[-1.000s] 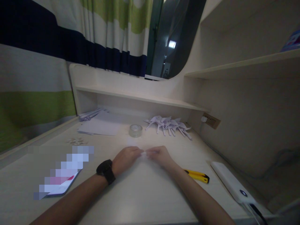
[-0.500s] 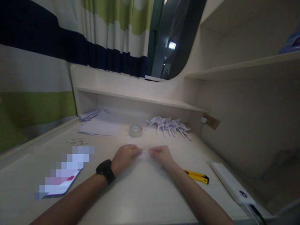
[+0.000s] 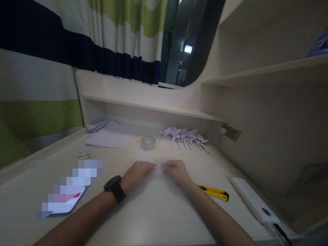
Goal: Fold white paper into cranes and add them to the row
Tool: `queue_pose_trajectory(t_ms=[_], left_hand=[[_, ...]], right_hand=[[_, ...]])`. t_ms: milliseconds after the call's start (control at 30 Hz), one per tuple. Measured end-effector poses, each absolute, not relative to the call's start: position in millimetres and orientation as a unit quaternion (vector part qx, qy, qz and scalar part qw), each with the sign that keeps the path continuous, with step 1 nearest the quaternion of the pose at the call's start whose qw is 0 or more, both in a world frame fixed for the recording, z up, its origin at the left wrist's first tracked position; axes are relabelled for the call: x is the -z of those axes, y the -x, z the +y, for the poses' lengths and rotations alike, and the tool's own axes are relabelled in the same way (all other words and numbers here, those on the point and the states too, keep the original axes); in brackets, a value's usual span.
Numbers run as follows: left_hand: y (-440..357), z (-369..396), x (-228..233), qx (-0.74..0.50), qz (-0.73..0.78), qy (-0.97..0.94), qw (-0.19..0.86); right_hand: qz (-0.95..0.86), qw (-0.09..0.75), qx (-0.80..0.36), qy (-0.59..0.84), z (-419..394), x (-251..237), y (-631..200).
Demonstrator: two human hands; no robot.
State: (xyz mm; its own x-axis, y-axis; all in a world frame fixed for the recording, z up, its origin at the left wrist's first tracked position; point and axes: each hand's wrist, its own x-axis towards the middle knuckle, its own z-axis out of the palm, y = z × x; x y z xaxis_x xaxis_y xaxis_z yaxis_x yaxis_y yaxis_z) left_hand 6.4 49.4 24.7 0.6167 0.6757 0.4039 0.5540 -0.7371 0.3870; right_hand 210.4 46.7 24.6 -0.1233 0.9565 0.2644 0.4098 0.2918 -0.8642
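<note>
Head view shows your left hand (image 3: 137, 172) and right hand (image 3: 175, 169) meeting fingertip to fingertip, both closed on a small paper piece (image 3: 158, 168) lying crosswise between them on the bench (image 3: 153, 212).

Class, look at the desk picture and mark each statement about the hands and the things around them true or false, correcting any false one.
1. Both hands, left hand and right hand, meet over a small piece of white paper. True.
2. The yellow utility knife is in the right hand. False: it lies on the desk beside the right forearm.
3. The roll of clear tape stands beyond the hands. True.
4. The folded paper shapes sit on the upper shelf. False: they lie on the desk, at the back.
5. A black watch is on the right wrist. False: the left.
</note>
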Motion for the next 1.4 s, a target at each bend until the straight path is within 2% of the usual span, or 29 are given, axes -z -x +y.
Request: queue_pose_trajectory(t_ms=[233,567,800,1000,1133,1233,1400], left_hand=[[-15,41,-26,-0.258,0.364,-0.885,0.132],[-10,48,-26,-0.246,0.346,-0.898,0.114],[-6,52,-17,-0.239,0.354,-0.894,0.139],[-4,55,-18,-0.262,0.373,-0.882,0.116],[-1,59,-23,-0.316,0.396,-0.848,0.158],[0,63,-27,-0.377,0.391,-0.808,0.228],[-5,64,-30,-0.457,0.357,-0.713,0.394]], right_hand=[[-0.722,0.402,-0.307,0.472,41,-30,-205],[-0.659,0.458,-0.338,0.492,45,-27,-206],[-0.624,0.485,-0.38,0.48,48,-28,-210],[-0.624,0.501,-0.35,0.487,47,-33,-211],[-0.639,0.503,-0.299,0.499,48,-44,-221],[-0.711,0.437,-0.234,0.499,38,-62,-245],[-0.803,0.218,-0.106,0.544,-9,-78,-307]])
